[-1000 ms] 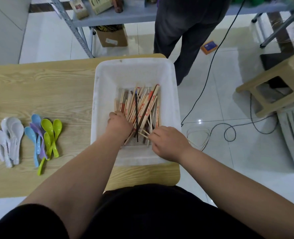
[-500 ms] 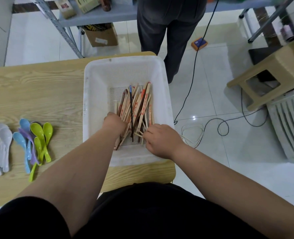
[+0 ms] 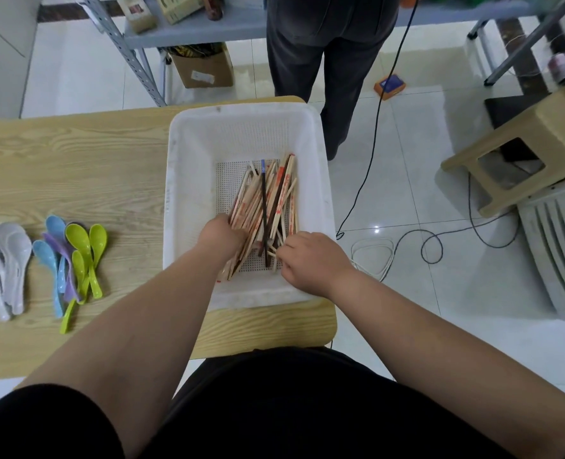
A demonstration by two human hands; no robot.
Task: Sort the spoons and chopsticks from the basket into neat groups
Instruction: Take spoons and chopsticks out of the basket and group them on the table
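- Since a second ago, you have drawn the chopsticks (image 3: 268, 200) into a tighter bundle inside the white basket (image 3: 182, 193).
- Your left hand (image 3: 221, 236) curls round the bundle's left side, and your right hand (image 3: 311, 260) pinches its near ends.
- White spoons (image 3: 6, 260) and coloured spoons (image 3: 76, 256) lie grouped on the wooden table (image 3: 76, 167), well left of the basket.
- The basket's right rim sits at the table's right edge.
- A standing person (image 3: 324, 54) and a cable (image 3: 367, 167) are on the tiled floor beyond.
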